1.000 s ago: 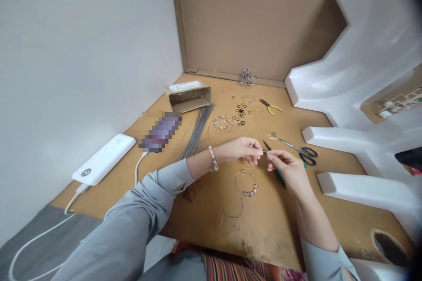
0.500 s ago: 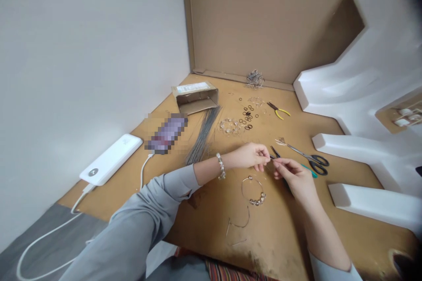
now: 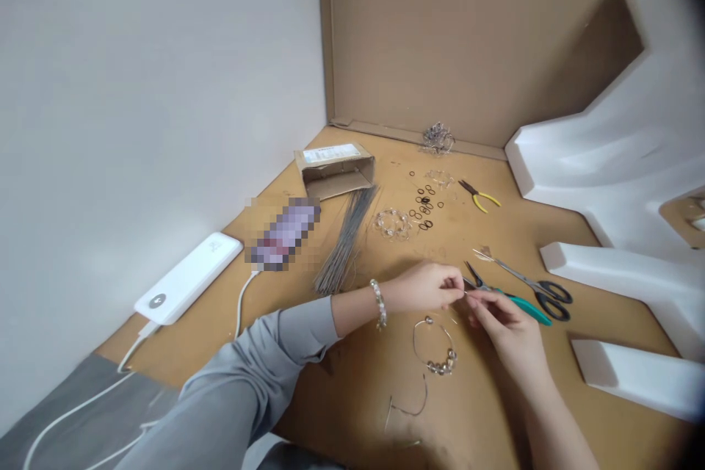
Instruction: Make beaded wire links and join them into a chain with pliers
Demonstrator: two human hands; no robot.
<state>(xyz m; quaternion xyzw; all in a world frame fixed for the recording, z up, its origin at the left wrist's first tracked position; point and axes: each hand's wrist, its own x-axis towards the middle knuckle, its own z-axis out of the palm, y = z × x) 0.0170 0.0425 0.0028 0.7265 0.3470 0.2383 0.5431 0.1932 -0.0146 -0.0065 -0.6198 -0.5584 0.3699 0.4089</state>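
Observation:
My left hand [image 3: 432, 286] and my right hand [image 3: 515, 334] meet over the table, thumbs and fingertips pinched together. Between them is a thin piece of wire [image 3: 465, 294], most of it hidden by the fingers. Just below lies an open wire loop [image 3: 443, 367] with several clear beads gathered at its lower side and one at the top. Beyond my right hand rest pliers with teal handles [image 3: 532, 310], partly covered by the hand, and black-handled scissors [image 3: 537, 285]. A beaded bracelet [image 3: 379, 305] circles my left wrist.
Grey wires [image 3: 346, 242] lie bundled before an open cardboard box [image 3: 338, 181]. Dark rings [image 3: 424, 200], beaded loops [image 3: 393, 222] and yellow-handled pliers [image 3: 487, 197] are farther back. A power bank [image 3: 190, 279] and blurred phone [image 3: 286, 235] sit left; white foam [image 3: 633, 374] borders the right.
The view has shifted, so everything on the table appears slightly lower and farther right. Both hands keep their pinch, fingertips close together, and less of the wire shows between them.

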